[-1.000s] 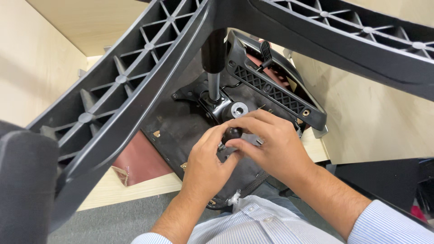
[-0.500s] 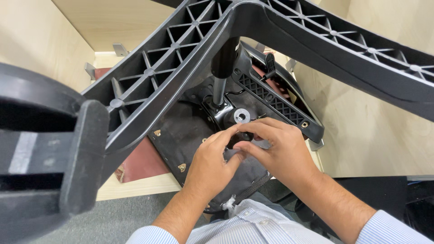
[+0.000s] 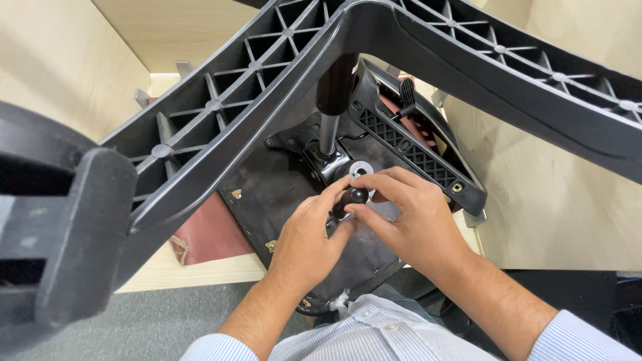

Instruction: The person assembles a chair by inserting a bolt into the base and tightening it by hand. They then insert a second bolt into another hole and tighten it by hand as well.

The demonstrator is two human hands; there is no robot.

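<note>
Two hands are in close on the underside of an overturned office chair. The left hand [image 3: 309, 235] has its fingers curled around a small black round knob [image 3: 355, 196], thumb and forefinger pinching it from the left. The right hand [image 3: 409, 215] comes in from the other side, fingertips closed on the same knob from above and the right. So both hands are gripping one small part between them.

The knob sits just in front of the metal gas cylinder [image 3: 328, 134], which rises from the black mechanism plate [image 3: 294, 180] on the seat's underside. A shiny washer [image 3: 361, 167] rings a hole just beside the knob. The black ribbed chair base [image 3: 281, 80] arches over everything, and a caster [image 3: 60, 227] looms large at the left edge. To the right runs a black slotted armrest bracket [image 3: 414, 150]. The seat lies on a pale wooden worktop [image 3: 187, 267], with a dark red seat cushion [image 3: 210, 234] peeking out beneath.

What could go wrong? My read: the knob is small and smooth, held only by fingertips, so a slip could drop it down under the seat. The base spokes hang close above the knuckles, so a quick pull back could knock them. And the chair rests on its seat edge; a hard twist might rock it.
</note>
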